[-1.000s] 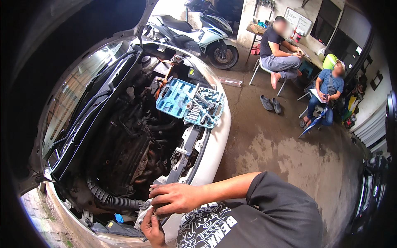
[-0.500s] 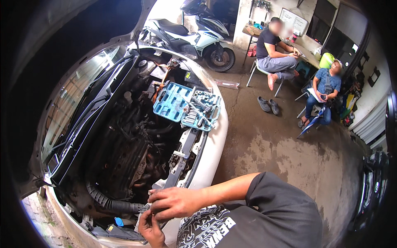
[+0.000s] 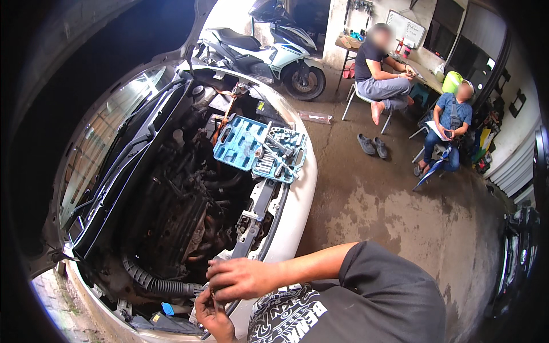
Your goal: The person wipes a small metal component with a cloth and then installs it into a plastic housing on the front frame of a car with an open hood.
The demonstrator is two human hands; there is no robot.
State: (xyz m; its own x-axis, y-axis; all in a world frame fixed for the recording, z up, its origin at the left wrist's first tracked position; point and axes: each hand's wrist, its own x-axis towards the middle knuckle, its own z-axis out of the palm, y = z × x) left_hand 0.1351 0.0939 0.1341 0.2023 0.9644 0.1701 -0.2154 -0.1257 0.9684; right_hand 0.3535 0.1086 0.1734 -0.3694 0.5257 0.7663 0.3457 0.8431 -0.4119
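The person is leaning over the open engine bay (image 3: pixel 171 211) of a white car (image 3: pixel 297 211), with both hands meeting at the bay's near front edge. The right hand (image 3: pixel 243 278) is lying on top, its fingers curled together over something small, and the left hand (image 3: pixel 213 311) is coming up from below, its fingers pinching a small metal part (image 3: pixel 215 297) that is too small and too covered to name. Both hands are touching each other just beside a black ribbed intake hose (image 3: pixel 163 284), which is running along the low front of the bay. Farther along the front panel, well apart from the hands, a blue socket set case (image 3: pixel 257 150) is lying open with chrome sockets in it. Beyond the car, a white scooter (image 3: pixel 263 51) is standing, and two people are sitting on chairs near a tabletop (image 3: pixel 426 60) on the concrete floor (image 3: pixel 389 206).
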